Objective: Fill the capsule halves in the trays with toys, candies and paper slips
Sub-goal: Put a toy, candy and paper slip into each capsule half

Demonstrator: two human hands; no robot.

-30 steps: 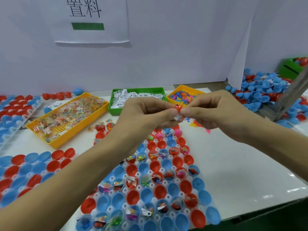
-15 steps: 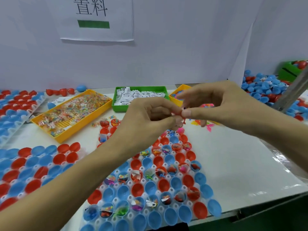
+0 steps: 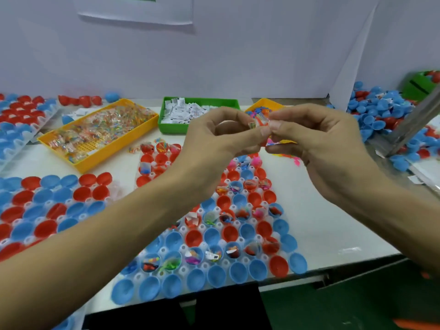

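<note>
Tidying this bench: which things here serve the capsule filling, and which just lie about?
In use:
- centre capsule tray
- candy bin
- paper-slip bin
- toy bin
- small packet pinched between both hands

Lying about:
- loose capsule pile
- wall notice

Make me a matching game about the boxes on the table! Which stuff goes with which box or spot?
Things:
1. wrapped candies
2. paper slips
3. small clear packet
4. loose pile of blue and red capsule halves

Places:
A. pinched between the left hand and right hand
B. green tray
C. far right of the table, behind the divider
D. long yellow tray

Pairs: 1-D, 2-B, 3-A, 4-C
</note>
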